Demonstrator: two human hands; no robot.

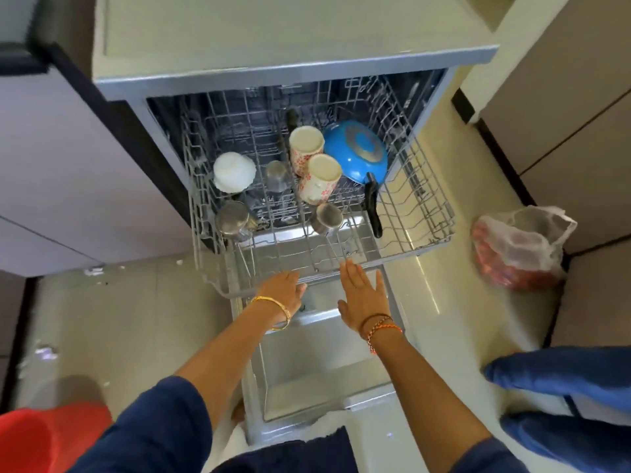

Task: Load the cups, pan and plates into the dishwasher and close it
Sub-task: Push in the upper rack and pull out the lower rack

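Note:
The dishwasher's grey wire rack (426,213) is pulled out over the open door (324,363). In it lie a blue pan (355,151) with a black handle, two flowered cups (317,175) on their sides, a white bowl (235,172) upside down, a clear glass (277,174) and two steel cups (233,218). My left hand (283,290) curls its fingers around the rack's front rim. My right hand (362,295) is flat with straight fingers, its tips at the front rim.
A grey countertop (290,32) sits above the dishwasher. A plastic bag (519,247) with red contents lies on the floor at the right. Another person's blue-clad legs (560,373) stand at the lower right. A red object (51,435) is at the lower left. Cabinets flank both sides.

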